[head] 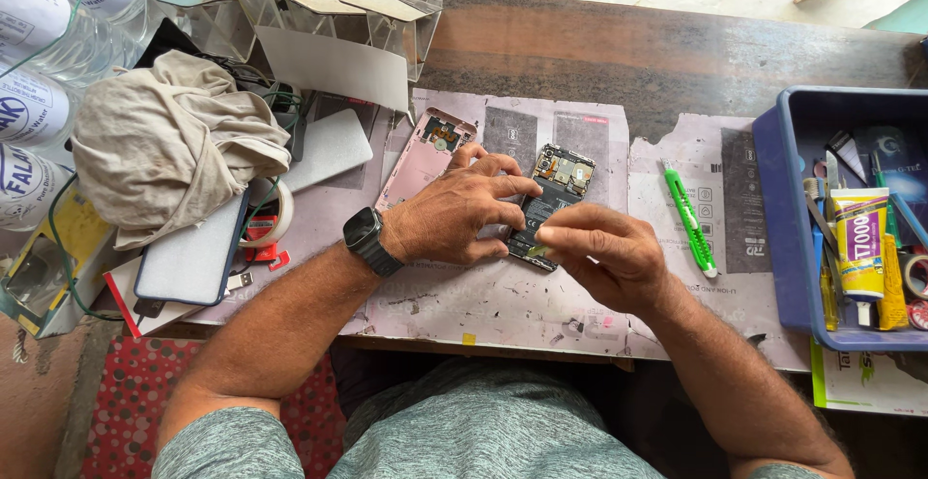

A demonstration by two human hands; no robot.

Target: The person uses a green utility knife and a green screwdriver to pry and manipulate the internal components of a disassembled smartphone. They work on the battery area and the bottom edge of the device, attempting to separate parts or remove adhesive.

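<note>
Partly hidden, the opened phone (553,194) is gripped by both hands (522,232), its lower half covered.

A crumpled beige cloth (174,141) lies at upper left; a green utility knife (690,218) rests right of centre; a blue tray (785,237) with a glue tube (859,243) sits at far right.

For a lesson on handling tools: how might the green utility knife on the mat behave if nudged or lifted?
The green utility knife looks slim and plastic, so probably light. Its flattish body lies flat on the mat, so it would likely slide rather than roll.
</note>
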